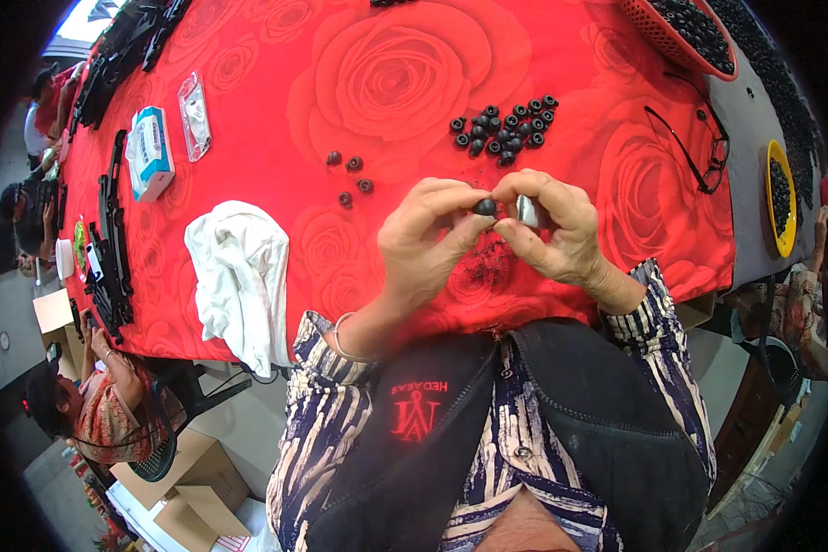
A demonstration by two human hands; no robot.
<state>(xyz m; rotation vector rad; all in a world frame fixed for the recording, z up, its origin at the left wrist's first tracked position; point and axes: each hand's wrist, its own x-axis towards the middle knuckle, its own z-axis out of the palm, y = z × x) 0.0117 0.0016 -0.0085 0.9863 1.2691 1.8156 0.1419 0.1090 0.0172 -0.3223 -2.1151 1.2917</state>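
A small black round part (485, 208) is pinched between the thumb and fingertips of my left hand (423, 235). My right hand (557, 230) meets it at the fingertips, closed on a small silvery metal piece (527, 212) whose full shape is hidden by the fingers. Dark crumbs (492, 262) are scattered on the red cloth just under both hands. Beyond them lies a loose cluster of similar black round parts (511, 129), some showing a hole in the end. A few more black parts (354, 166) sit apart, to the left of the cluster.
A red rose-patterned cloth (386, 74) covers the table. On the left are a white cloth (239, 276), a tissue box (149, 155) and long black pieces (110, 239). Eyeglasses (708, 161), a red basket (676, 41) and a yellow tray (782, 248) lie right. Other people sit around.
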